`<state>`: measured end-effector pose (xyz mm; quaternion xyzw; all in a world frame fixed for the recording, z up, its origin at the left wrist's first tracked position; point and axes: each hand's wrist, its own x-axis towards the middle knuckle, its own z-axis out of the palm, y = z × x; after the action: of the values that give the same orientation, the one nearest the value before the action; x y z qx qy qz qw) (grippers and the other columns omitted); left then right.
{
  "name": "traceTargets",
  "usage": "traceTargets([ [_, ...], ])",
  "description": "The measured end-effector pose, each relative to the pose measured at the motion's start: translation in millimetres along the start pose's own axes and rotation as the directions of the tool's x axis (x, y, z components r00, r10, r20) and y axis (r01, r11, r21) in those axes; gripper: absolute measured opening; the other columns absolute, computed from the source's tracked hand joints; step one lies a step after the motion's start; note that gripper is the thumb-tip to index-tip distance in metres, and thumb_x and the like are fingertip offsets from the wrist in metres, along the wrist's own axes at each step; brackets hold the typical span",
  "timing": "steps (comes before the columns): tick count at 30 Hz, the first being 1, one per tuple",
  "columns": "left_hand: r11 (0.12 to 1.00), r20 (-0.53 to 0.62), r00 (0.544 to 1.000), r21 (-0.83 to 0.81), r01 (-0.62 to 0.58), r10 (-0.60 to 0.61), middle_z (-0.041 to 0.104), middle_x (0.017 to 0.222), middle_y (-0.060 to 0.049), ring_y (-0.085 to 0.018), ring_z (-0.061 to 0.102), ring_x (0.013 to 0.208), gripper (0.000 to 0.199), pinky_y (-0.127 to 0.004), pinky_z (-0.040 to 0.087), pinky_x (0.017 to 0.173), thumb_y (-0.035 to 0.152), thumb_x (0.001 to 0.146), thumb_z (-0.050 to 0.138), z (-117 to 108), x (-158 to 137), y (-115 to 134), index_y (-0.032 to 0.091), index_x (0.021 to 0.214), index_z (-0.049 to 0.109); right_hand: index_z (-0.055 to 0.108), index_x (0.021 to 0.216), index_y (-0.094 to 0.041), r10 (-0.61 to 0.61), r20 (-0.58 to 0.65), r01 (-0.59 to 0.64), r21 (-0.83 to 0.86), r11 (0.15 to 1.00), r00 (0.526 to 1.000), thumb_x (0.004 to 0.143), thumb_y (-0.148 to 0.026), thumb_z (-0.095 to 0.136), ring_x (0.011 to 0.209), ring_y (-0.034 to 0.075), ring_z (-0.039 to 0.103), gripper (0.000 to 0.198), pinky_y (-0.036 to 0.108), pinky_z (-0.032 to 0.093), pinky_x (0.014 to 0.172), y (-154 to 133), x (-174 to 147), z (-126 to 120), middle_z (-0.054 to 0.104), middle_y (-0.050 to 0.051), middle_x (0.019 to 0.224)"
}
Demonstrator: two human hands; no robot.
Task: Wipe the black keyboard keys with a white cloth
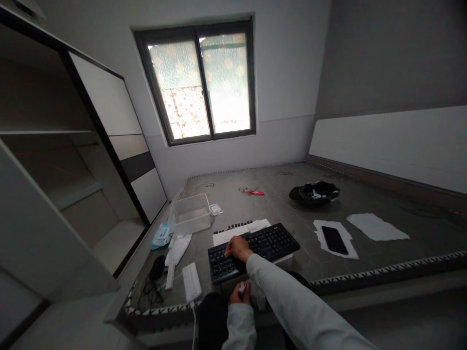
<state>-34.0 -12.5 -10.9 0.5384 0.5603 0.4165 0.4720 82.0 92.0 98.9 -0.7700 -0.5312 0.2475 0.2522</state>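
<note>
A black keyboard (268, 243) lies on white paper (222, 237) near the front edge of a grey platform (277, 204). My right hand (238, 248) rests on the keyboard's left half, fingers curled down on the keys and holding nothing I can make out. My left hand (241, 293) is close to my body, just below the keyboard's front edge, pinched on a small white thing (242, 288) too small to identify. A row of small black pieces (233, 226) sits on the paper behind the keyboard.
Left of the keyboard are a clear plastic box (189, 214), a wipes packet (161, 236), a black mouse (157, 267) with its cable and a white block (191, 283). To the right lie a phone (334, 239) on paper, a black cap (315, 192) and a red packet (251, 191). Open wardrobe shelves stand at left.
</note>
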Motion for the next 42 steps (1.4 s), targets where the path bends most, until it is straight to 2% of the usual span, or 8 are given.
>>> traceTargets([
  [6, 0.997, -0.003, 1.000, -0.073, 0.018, -0.019, 0.082, 0.079, -0.011, -0.034, 0.077, 0.085, 0.042, -0.041, 0.060, 0.081, 0.057, 0.065, 0.071, 10.3, 2.7, -2.8, 0.018, 0.080, 0.077, 0.082, 0.083, -0.030, 0.017, 0.023, -0.017, 0.010, 1.000, 1.000, 0.062, -0.042, 0.088, 0.087, 0.016, 0.075, 0.024, 0.018, 0.048, 0.068, 8.1, 3.2, 3.0, 0.082, 0.001, 0.085],
  [12, 0.996, 0.040, 0.999, -0.089, 0.000, 0.004, 0.081, 0.076, -0.011, -0.031, 0.077, 0.080, 0.053, -0.038, 0.059, 0.076, 0.068, 0.064, 0.068, 15.3, 5.8, -7.3, 0.018, 0.080, 0.077, 0.083, 0.079, -0.030, 0.003, 0.024, -0.002, -0.024, 1.000, 1.000, 0.061, -0.047, 0.087, 0.083, 0.016, 0.075, 0.025, 0.019, 0.049, 0.070, 8.8, 11.5, 5.0, 0.082, 0.001, 0.081],
  [17, 1.000, 0.067, 0.998, 0.006, -0.023, 0.023, 0.080, 0.072, -0.008, -0.030, 0.076, 0.076, 0.037, -0.037, 0.058, 0.071, 0.053, 0.071, 0.066, 12.0, 3.3, 3.6, 0.019, 0.078, 0.078, 0.083, 0.078, -0.029, -0.029, 0.035, 0.031, -0.057, 0.998, 0.999, 0.058, -0.047, 0.089, 0.085, 0.018, 0.075, 0.027, 0.020, 0.049, 0.072, 7.4, 16.2, 3.0, 0.082, 0.002, 0.080],
  [22, 1.000, 0.043, 0.999, -0.003, -0.023, 0.023, 0.082, 0.078, -0.009, -0.031, 0.077, 0.083, 0.030, -0.040, 0.060, 0.079, 0.044, 0.073, 0.065, 10.4, 0.0, 11.0, 0.019, 0.081, 0.078, 0.083, 0.077, -0.029, -0.041, 0.057, 0.045, -0.078, 0.996, 0.998, 0.058, -0.048, 0.088, 0.083, 0.018, 0.075, 0.027, 0.020, 0.049, 0.069, 8.4, 18.1, 2.5, 0.081, 0.002, 0.078],
  [25, 1.000, 0.046, 0.999, -0.005, -0.006, 0.006, 0.082, 0.078, -0.011, -0.033, 0.077, 0.085, 0.032, -0.041, 0.059, 0.079, 0.046, 0.072, 0.065, 10.0, 0.5, 9.1, 0.019, 0.082, 0.077, 0.083, 0.076, -0.029, -0.055, 0.060, 0.060, -0.100, 0.993, 0.997, 0.061, -0.046, 0.087, 0.081, 0.017, 0.075, 0.023, 0.019, 0.049, 0.067, 7.7, 17.6, 2.1, 0.081, 0.002, 0.076],
  [32, 1.000, 0.068, 0.998, 0.012, -0.003, 0.002, 0.082, 0.080, -0.011, -0.035, 0.076, 0.086, 0.037, -0.042, 0.058, 0.080, 0.054, 0.071, 0.063, 6.7, 6.8, 0.0, 0.021, 0.081, 0.076, 0.083, 0.076, -0.029, -0.134, 0.022, 0.135, -0.201, 0.970, 0.991, 0.065, -0.035, 0.085, 0.083, 0.019, 0.075, 0.013, 0.022, 0.048, 0.076, -0.1, 9.4, -2.9, 0.081, 0.003, 0.077],
  [37, 1.000, 0.056, 0.998, 0.023, -0.016, 0.015, 0.082, 0.088, -0.014, -0.036, 0.076, 0.092, 0.050, -0.042, 0.057, 0.085, 0.064, 0.068, 0.063, 1.7, 8.8, -8.7, 0.018, 0.084, 0.077, 0.083, 0.077, -0.028, -0.217, 0.016, 0.214, -0.254, 0.943, 0.976, 0.069, -0.037, 0.083, 0.083, 0.019, 0.074, 0.012, 0.024, 0.047, 0.080, -0.5, 6.5, -4.9, 0.081, 0.004, 0.077],
  [42, 1.000, 0.052, 0.999, -0.015, 0.000, 0.001, 0.082, 0.082, -0.012, -0.032, 0.076, 0.085, 0.060, -0.036, 0.058, 0.079, 0.074, 0.067, 0.061, -2.1, 7.0, -10.2, 0.018, 0.083, 0.078, 0.082, 0.090, -0.030, -0.254, -0.027, 0.235, -0.290, 0.928, 0.967, 0.075, -0.042, 0.078, 0.088, 0.019, 0.073, 0.020, 0.023, 0.046, 0.075, 1.8, 27.8, -28.0, 0.082, 0.003, 0.090],
])
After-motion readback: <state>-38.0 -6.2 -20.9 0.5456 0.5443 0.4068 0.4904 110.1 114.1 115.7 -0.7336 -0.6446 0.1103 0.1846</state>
